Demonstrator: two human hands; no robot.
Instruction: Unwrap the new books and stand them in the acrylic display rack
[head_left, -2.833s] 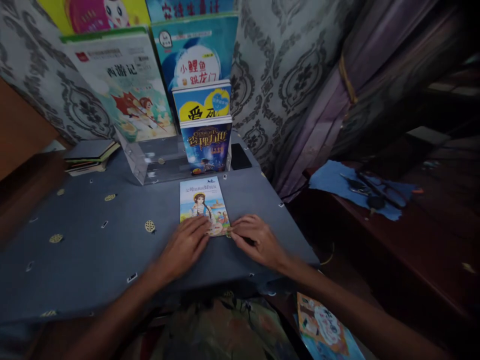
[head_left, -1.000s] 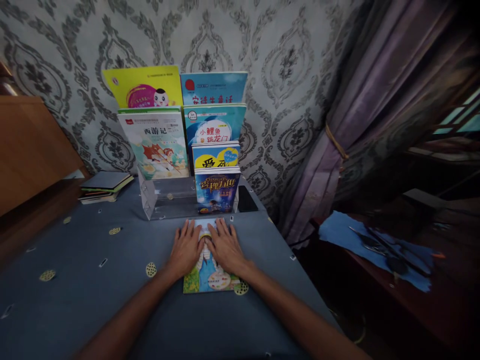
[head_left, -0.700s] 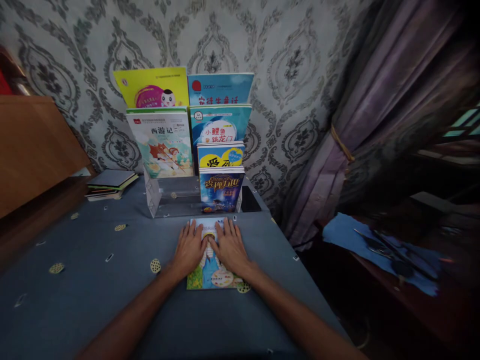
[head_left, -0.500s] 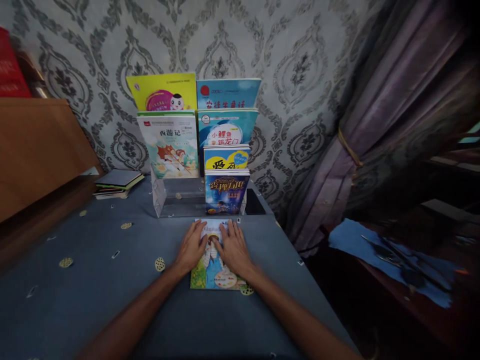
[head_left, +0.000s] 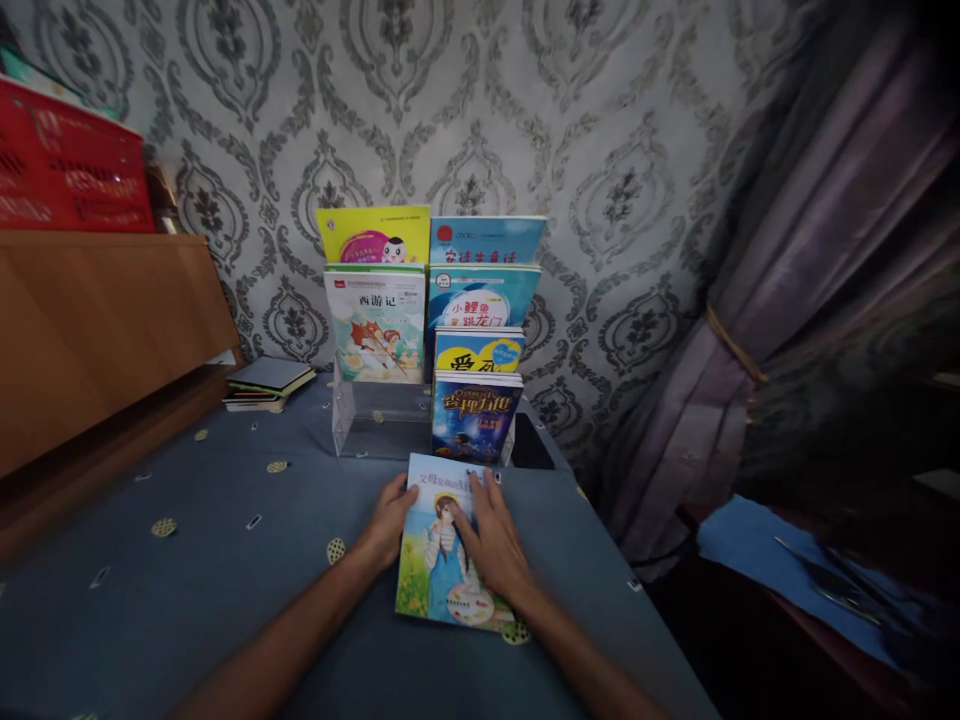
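Observation:
A paperback book (head_left: 439,560) with a girl in a blue dress on its cover is in front of me on the cloth-covered table. Its far left edge is in my left hand (head_left: 388,520), the thumb over the cover and the fingers partly hidden at the side. Across the cover's right part lies my right hand (head_left: 495,540), fingers stretched out and thumb apart. Just beyond stands a clear acrylic book rack (head_left: 375,432). A dark blue book (head_left: 474,415) fills its front right tier, and a white-covered book (head_left: 377,330) stands at left.
More books, including a yellow one (head_left: 375,232) and a teal one (head_left: 487,290), fill the rack's back tiers. A small book stack (head_left: 270,378) lies at left near a wooden cabinet (head_left: 112,330). A dark flat object (head_left: 532,440) lies right of the rack. A curtain (head_left: 720,330) hangs at right.
My left hand has slid from the cover to the book's left edge and taken hold there. My right hand stays on the cover. The view has shifted left and upward.

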